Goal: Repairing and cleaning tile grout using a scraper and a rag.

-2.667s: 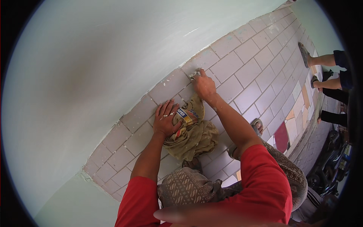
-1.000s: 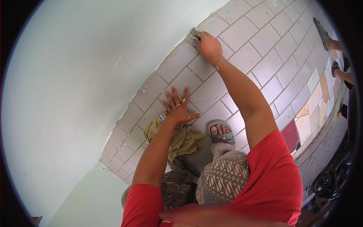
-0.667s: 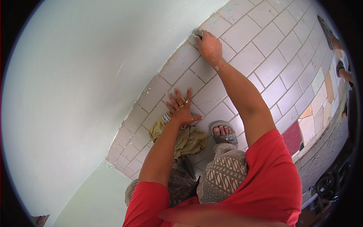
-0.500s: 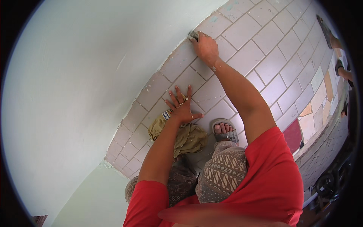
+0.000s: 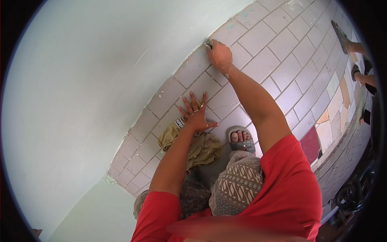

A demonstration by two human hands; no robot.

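Observation:
My right hand (image 5: 221, 56) is closed on a small greyish wad (image 5: 208, 42), perhaps a cloth or sponge. It presses the wad where the pale wall (image 5: 105, 72) meets the tiled floor (image 5: 258, 64). Pale specks dot my right wrist. Nearer to me, my left hand (image 5: 196, 118) rests with fingers spread, partly over a crumpled khaki cloth (image 5: 205, 148) that has a dark label. Its fingertips reach onto the tiles. Part of the cloth is hidden under my left forearm.
My sandalled foot (image 5: 240, 139) stands right of the cloth. Whitish spots mark the tiles along the wall. Other people's feet (image 5: 342, 38) show at the far right, by an area of coloured stone pieces (image 5: 328, 137). A dark wheel (image 5: 347, 196) is at the lower right.
My right hand and the wad have shifted slightly nearer along the wall's foot. My left hand stays spread in place. The view has tilted a little.

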